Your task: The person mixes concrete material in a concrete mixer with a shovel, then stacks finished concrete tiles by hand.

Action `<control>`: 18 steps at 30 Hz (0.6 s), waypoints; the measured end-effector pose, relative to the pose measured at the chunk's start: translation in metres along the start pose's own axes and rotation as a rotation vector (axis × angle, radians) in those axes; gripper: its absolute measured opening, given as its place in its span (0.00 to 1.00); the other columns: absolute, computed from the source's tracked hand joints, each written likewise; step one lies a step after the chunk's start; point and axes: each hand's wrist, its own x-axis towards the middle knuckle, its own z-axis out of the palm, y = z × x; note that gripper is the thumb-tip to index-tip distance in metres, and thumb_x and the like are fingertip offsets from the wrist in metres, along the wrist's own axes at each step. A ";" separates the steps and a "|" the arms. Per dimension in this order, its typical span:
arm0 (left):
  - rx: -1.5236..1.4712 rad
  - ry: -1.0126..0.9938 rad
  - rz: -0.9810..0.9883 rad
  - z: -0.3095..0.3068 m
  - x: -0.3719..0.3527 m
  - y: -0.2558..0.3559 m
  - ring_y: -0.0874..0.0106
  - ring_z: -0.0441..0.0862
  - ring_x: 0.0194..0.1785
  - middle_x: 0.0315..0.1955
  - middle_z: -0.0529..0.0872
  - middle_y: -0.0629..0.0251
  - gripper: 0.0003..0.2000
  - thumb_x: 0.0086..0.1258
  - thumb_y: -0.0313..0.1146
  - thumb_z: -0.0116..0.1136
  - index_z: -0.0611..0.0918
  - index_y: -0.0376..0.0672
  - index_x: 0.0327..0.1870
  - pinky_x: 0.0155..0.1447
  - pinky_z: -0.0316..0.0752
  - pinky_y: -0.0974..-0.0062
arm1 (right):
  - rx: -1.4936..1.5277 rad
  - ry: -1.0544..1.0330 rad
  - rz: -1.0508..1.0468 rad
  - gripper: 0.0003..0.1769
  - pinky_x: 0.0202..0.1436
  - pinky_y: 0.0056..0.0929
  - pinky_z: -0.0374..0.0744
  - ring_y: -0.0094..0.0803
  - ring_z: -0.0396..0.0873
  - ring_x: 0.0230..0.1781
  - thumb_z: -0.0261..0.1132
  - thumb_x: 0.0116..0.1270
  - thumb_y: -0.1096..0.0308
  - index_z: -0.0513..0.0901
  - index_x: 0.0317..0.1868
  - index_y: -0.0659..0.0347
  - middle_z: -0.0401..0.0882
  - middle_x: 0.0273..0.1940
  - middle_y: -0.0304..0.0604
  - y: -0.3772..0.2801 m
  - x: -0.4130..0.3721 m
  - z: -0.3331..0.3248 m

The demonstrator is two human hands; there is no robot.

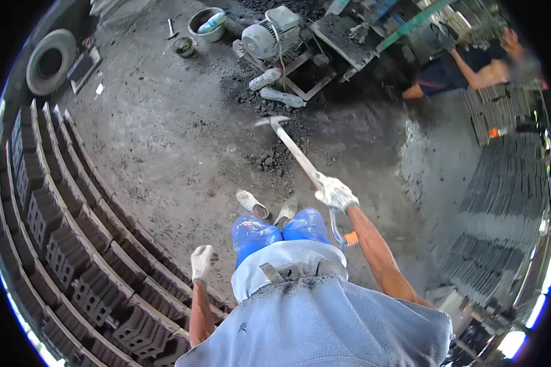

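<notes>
My right hand (335, 194), in a white glove, grips the wooden handle of a long hoe-like tool (295, 150). Its metal head (273, 121) rests on the dirty concrete floor ahead of me, next to a small pile of dark rubble (267, 160). My left hand (201, 262), also gloved, hangs loosely at my side holding nothing, close to rows of grey hollow blocks (86, 244). My blue trousers and white shoes (253, 203) show below.
Rows of grey blocks curve along the left. Stacked flat boards (502, 183) stand at the right. A motor machine (269, 37), plastic bottles (281, 96), a bowl (206, 24) and a tyre (50, 61) lie ahead. Another person (471, 67) crouches at the far right.
</notes>
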 end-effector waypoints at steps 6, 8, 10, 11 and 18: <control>0.268 -0.233 0.041 0.009 -0.008 0.017 0.72 0.84 0.31 0.29 0.87 0.61 0.14 0.69 0.39 0.59 0.83 0.35 0.43 0.37 0.77 0.75 | 0.053 0.030 0.185 0.31 0.49 0.49 0.81 0.52 0.83 0.45 0.59 0.58 0.62 0.71 0.65 0.53 0.84 0.46 0.54 -0.007 0.090 0.031; 0.331 -0.254 0.016 0.000 -0.005 0.041 0.72 0.84 0.31 0.29 0.87 0.62 0.14 0.68 0.38 0.58 0.83 0.35 0.42 0.37 0.76 0.75 | -0.015 -0.109 0.244 0.30 0.49 0.49 0.81 0.51 0.83 0.46 0.59 0.59 0.63 0.71 0.65 0.53 0.84 0.46 0.53 0.003 0.092 0.052; 0.353 -0.288 0.037 -0.017 0.010 0.055 0.73 0.84 0.31 0.29 0.87 0.62 0.13 0.67 0.36 0.58 0.83 0.34 0.42 0.37 0.77 0.75 | -0.026 -0.154 0.261 0.31 0.48 0.48 0.81 0.52 0.83 0.45 0.59 0.58 0.63 0.70 0.65 0.52 0.84 0.45 0.55 -0.005 0.067 0.071; 0.345 -0.276 0.020 -0.027 0.023 0.060 0.73 0.83 0.31 0.29 0.86 0.61 0.12 0.66 0.36 0.59 0.84 0.34 0.40 0.38 0.76 0.75 | 0.030 -0.143 0.238 0.35 0.50 0.49 0.80 0.55 0.81 0.45 0.58 0.56 0.64 0.66 0.67 0.54 0.83 0.44 0.60 -0.010 0.050 0.083; 0.363 -0.272 0.032 -0.081 0.120 0.115 0.78 0.78 0.30 0.28 0.84 0.69 0.11 0.65 0.35 0.60 0.84 0.35 0.40 0.35 0.72 0.77 | 0.164 -0.116 0.382 0.42 0.52 0.46 0.79 0.55 0.80 0.48 0.62 0.57 0.58 0.60 0.74 0.48 0.80 0.49 0.60 -0.073 -0.042 0.088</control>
